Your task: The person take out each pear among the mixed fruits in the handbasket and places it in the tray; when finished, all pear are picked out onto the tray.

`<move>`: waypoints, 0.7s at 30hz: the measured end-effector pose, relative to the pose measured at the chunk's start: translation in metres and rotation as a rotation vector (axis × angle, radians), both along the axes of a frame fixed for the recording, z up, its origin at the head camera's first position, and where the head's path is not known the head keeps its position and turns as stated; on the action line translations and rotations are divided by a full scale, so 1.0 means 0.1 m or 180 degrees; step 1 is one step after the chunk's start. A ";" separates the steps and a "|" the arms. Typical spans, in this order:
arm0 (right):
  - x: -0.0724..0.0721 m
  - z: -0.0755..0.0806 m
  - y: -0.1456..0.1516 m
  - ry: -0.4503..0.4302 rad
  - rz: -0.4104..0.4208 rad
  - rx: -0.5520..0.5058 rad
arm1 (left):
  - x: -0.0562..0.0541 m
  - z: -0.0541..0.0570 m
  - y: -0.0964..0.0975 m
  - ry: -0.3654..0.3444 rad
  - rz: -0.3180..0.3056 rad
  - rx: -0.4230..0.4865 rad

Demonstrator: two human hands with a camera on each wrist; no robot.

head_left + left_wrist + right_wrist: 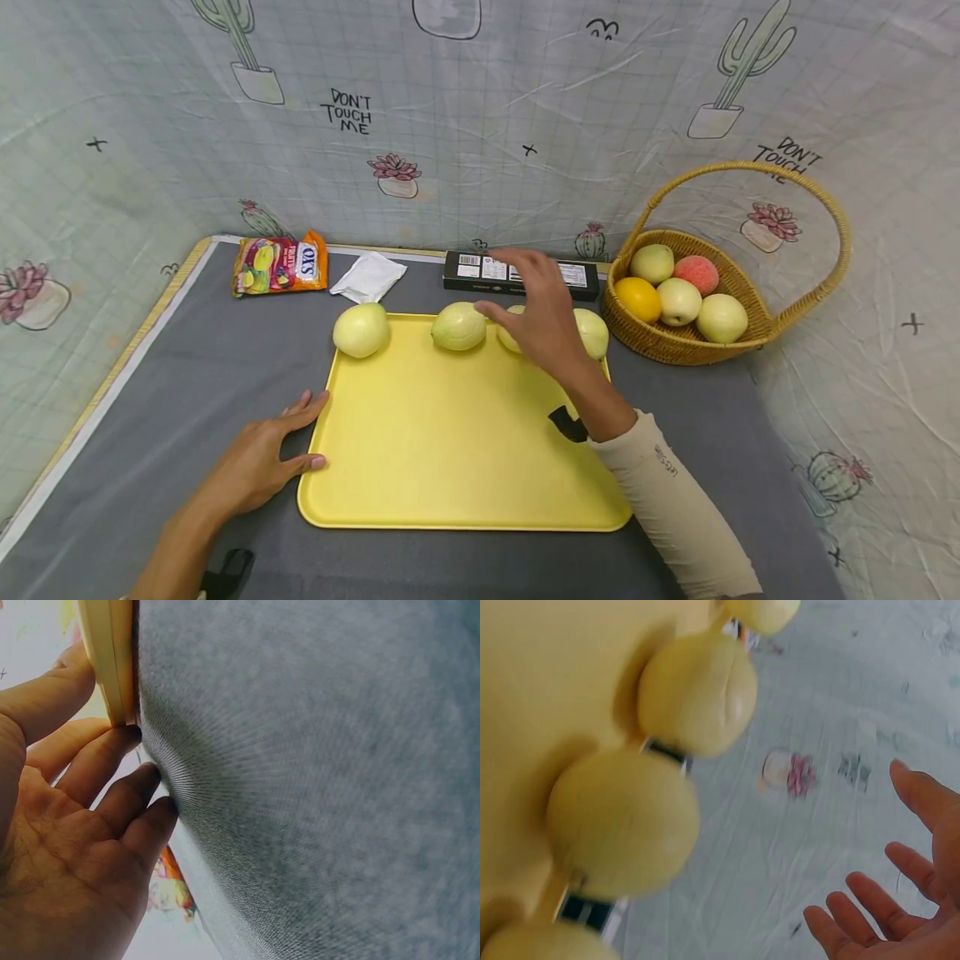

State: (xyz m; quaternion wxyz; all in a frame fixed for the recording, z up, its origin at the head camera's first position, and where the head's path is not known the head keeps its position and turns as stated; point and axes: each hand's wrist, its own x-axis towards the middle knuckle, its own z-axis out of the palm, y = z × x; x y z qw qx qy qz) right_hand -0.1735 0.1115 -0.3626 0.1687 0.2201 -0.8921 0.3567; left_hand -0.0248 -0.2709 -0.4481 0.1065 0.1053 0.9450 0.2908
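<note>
Yellow tray (450, 450) lies on the surface (150, 433), four pale green fruits (362, 330) along its far edge. Left hand (266, 458), fingers extended, touches its left rim; right hand (542, 312), spread and holding nothing, partly blocks the black box (573, 277). Snack packet (273, 267), white packet (367, 277), basket (667, 348) stand around.

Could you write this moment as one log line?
left grip: touches yellow tray | right grip: open, empty, over tray | four pale fruits: along tray's far edge

Smooth plastic tray (450, 433), woven basket (663, 346)
</note>
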 end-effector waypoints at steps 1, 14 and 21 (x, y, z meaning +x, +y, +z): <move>-0.01 0.01 0.09 0.0021 -0.0072 -0.0029 | 0.00 0.00 0.00 -0.0001 -0.0001 0.0002; -0.04 -0.05 1.29 0.0028 -0.0936 -0.0276 | 0.00 0.00 0.00 -0.0001 -0.0018 0.0010; -0.05 -0.17 1.82 0.0041 -0.1332 -0.0170 | 0.00 -0.01 0.00 0.0003 -0.0010 0.0006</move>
